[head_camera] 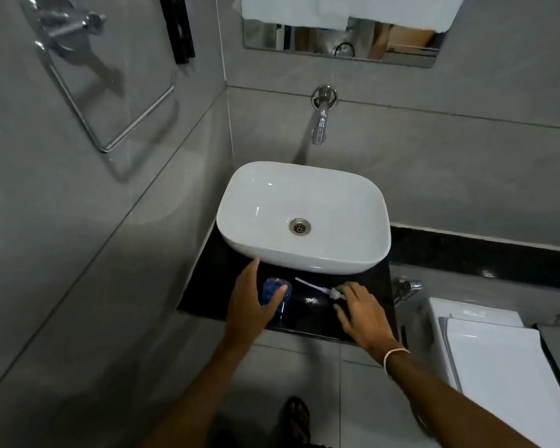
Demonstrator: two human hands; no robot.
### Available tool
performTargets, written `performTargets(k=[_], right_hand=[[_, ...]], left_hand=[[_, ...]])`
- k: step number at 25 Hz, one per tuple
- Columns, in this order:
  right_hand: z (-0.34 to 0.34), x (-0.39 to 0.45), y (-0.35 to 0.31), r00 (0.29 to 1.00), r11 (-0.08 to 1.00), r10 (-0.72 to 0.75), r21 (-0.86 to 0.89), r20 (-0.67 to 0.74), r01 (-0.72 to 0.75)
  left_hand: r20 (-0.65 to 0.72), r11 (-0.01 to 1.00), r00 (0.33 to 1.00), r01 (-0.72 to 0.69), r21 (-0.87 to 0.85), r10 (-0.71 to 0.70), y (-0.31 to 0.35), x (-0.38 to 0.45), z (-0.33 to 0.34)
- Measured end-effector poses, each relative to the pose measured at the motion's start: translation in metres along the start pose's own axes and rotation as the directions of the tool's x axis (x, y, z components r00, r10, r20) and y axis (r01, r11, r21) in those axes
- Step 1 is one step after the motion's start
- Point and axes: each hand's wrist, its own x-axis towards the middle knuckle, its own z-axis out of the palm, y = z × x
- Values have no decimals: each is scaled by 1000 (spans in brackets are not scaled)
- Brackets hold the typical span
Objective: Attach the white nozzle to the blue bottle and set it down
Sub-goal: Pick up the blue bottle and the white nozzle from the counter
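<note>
A small blue bottle stands on the black counter in front of the basin, its open top facing up. My left hand curls around it, thumb across its front. The white nozzle lies on the counter to the right, its thin dip tube pointing left toward the bottle. My right hand covers the nozzle's head, fingers bent over it. Nozzle and bottle are apart.
A white basin sits on the counter behind the bottle, under a chrome wall tap. A chrome towel ring hangs on the left wall. A white toilet cistern stands at the right. A mirror hangs above.
</note>
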Motion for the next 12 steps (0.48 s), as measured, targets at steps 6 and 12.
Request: performTargets(k=[6, 12], right_hand=[[29, 30, 19, 979, 994, 108, -36, 173, -103], [21, 41, 22, 1000, 993, 21, 119, -9, -19]], left_hand=[[40, 916, 937, 348, -198, -347, -17, -13, 33], [-11, 912, 931, 354, -205, -364, -24, -10, 48]])
